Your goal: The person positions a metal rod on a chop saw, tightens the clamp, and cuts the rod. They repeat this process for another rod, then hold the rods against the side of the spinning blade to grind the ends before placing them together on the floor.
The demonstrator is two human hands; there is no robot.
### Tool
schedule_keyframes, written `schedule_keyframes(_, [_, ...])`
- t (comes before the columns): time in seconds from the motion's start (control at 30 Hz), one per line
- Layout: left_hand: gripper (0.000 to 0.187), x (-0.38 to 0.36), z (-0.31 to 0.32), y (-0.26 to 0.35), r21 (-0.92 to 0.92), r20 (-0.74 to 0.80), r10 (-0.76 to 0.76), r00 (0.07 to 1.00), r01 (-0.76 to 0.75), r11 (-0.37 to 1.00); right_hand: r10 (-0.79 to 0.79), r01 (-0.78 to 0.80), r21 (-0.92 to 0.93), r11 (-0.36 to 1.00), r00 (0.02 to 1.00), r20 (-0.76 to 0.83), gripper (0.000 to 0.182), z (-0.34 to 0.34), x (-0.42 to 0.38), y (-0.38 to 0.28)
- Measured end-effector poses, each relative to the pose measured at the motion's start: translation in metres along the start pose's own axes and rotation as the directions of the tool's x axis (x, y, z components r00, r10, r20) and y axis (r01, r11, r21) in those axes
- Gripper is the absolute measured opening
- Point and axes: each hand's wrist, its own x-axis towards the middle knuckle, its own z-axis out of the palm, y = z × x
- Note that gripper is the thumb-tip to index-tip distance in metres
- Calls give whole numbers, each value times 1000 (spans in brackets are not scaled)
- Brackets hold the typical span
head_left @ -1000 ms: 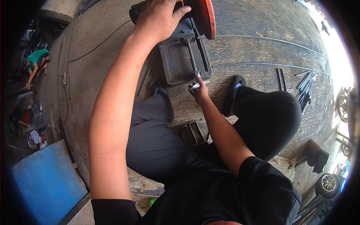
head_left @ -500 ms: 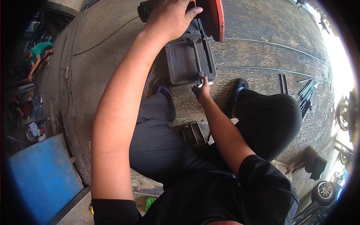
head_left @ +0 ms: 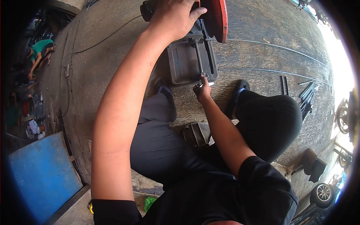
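A cut-off machine with a red disc guard (head_left: 224, 22) and a dark grey base (head_left: 182, 63) stands on the floor ahead of me. My left hand (head_left: 174, 18) grips its upper part beside the guard, thumb visible and the other fingers partly cut off by the top edge. A clamp screw (head_left: 198, 56) runs along the base. At its near end my right hand (head_left: 203, 90) is closed around the clamp handle, which the fingers mostly hide. Something small and white shows beside that hand.
Two long thin metal rods (head_left: 277, 70) extend right from the machine. Cut dark bars (head_left: 307, 95) lie farther right. A cable (head_left: 108, 37) crosses the floor at left, near a blue panel (head_left: 45, 176). A ribbed metal part (head_left: 197, 134) sits between my legs. Another person (head_left: 41, 50) bends down at far left.
The view has shifted slightly, so the machine appears a little farther right. My right hand has moved slightly at the clamp handle; my left hand keeps its place on the machine.
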Motion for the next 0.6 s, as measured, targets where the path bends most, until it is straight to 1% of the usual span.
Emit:
schedule_keyframes(0.03, [52,0,0,0,1,-2,1,1000,-1,1000,-1,1,0,1000,1000,2,38,0,0,0])
schedule_keyframes(0.1, [52,0,0,-1,-32,-10,15,1000,-15,999,-23,18,53,998,996,83,36,-4,4,2])
schedule_keyframes(0.13, [52,-1,0,-1,-32,-9,14,1000,-14,999,-21,17,52,998,996,82,36,-7,5,4])
schedule_keyframes(0.2, [52,0,1,-1,-8,-19,18,1000,-18,1000,-57,53,87,995,998,40,44,-8,-5,7])
schedule_keyframes(0.23, [52,0,1,-1,-12,-19,17,1000,-17,1000,-58,55,87,995,998,37,44,-9,-9,7])
schedule_keyframes(0.3, [52,1,0,-3,-10,-21,40,999,-40,999,-121,121,9,993,993,2,47,-14,-10,8])
schedule_keyframes(0.4, [53,1,0,-3,-28,-47,65,997,-66,997,-113,111,-45,993,993,-44,49,-22,-6,13])
schedule_keyframes(0.53, [52,1,0,-2,-40,-47,70,996,-72,997,-113,113,-86,990,994,9,51,-29,0,16])
schedule_keyframes(0.6, [52,0,-1,-2,-16,-35,52,998,-53,998,-144,136,-126,983,988,-61,54,-26,-4,16])
